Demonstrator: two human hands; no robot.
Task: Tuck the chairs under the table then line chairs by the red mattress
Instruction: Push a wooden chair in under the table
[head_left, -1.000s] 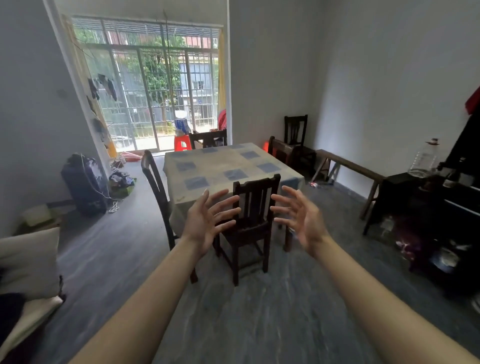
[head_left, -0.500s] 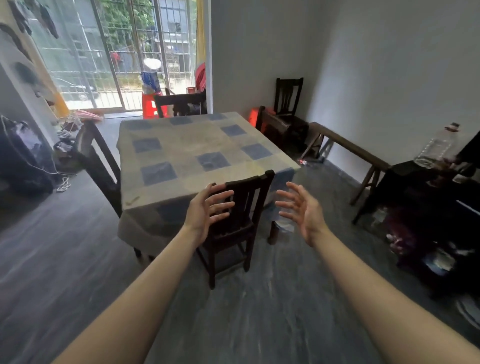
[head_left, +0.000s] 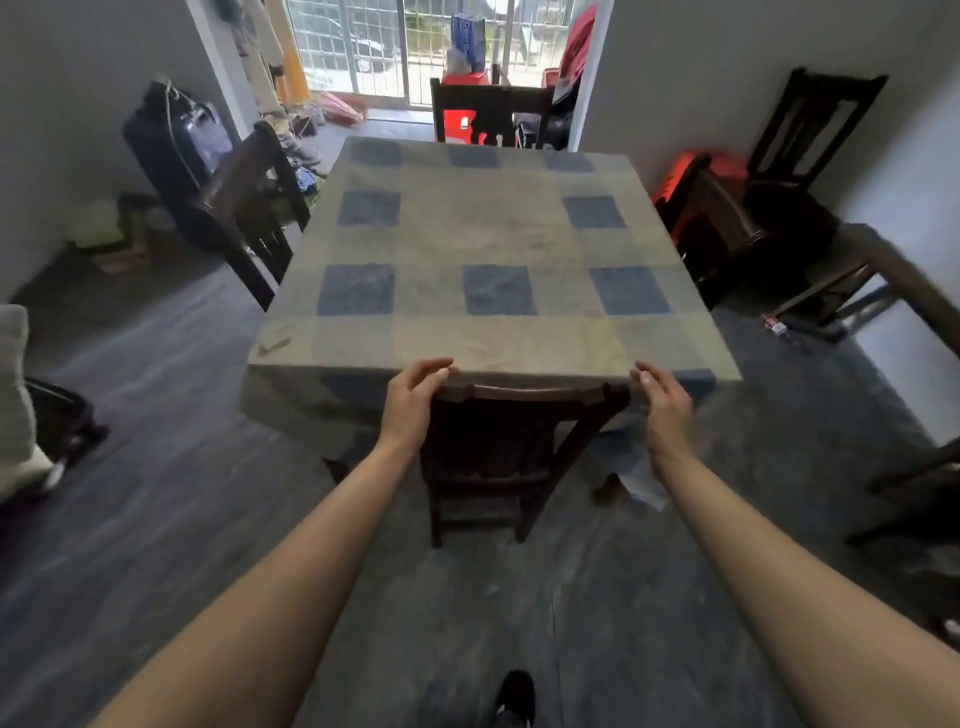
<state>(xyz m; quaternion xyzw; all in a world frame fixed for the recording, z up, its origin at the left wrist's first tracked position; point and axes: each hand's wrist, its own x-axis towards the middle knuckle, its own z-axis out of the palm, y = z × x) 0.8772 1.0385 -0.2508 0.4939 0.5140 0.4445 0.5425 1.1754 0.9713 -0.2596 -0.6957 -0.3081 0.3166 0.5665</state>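
A dark wooden chair (head_left: 498, 457) stands at the near edge of the table (head_left: 493, 234), which wears a beige and blue checked cloth. The chair's back faces me, its top rail just short of the table edge. My left hand (head_left: 415, 400) reaches the left end of that rail, fingers loosely curved over the corner. My right hand (head_left: 662, 402) hovers at the right end, fingers loosely bent, beside the post. Neither hand plainly grips. More chairs stand at the left side (head_left: 249, 208), the far side (head_left: 491, 111) and the right side (head_left: 711, 218).
Another chair (head_left: 800, 156) stands against the right wall beside a wooden bench (head_left: 883, 270). Something red (head_left: 727, 166) lies behind the right chair. A dark suitcase (head_left: 176, 150) leans at the left wall. Dark furniture sits at the right edge. My shoe (head_left: 514, 696) is on the grey floor.
I have walked up to the table. Both hands moved forward and down from mid-air to the two ends of the near chair's top rail.
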